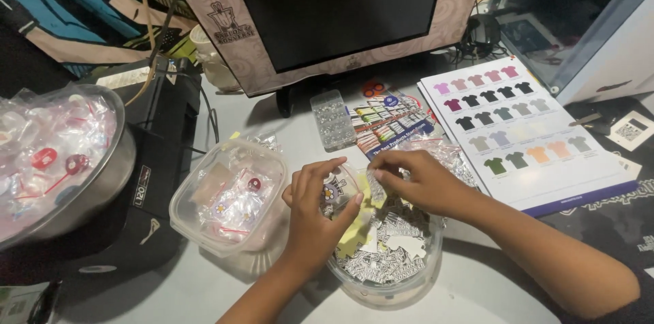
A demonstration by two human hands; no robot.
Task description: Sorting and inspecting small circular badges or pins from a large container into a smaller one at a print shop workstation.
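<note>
Presently, left hand (315, 209) and right hand (417, 179) together pinch one small clear bag (338, 186) above one round tub (385, 282), fingers curled.

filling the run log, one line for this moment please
left hand: holds small clear bag | right hand: pinches bag's edge | below: round tub

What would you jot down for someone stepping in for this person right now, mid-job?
Left hand: holds a small round badge with a flower print between thumb and fingers.
Right hand: pinches a small clear plastic bag beside the badge.
Both hands are above a round clear plastic tub of white cut-out shapes and yellow paper.
Done, by the look of it: bagged pieces lie in the square clear plastic container and the large metal bowl on the left.
Left: this badge is not yet in its bag.
</note>
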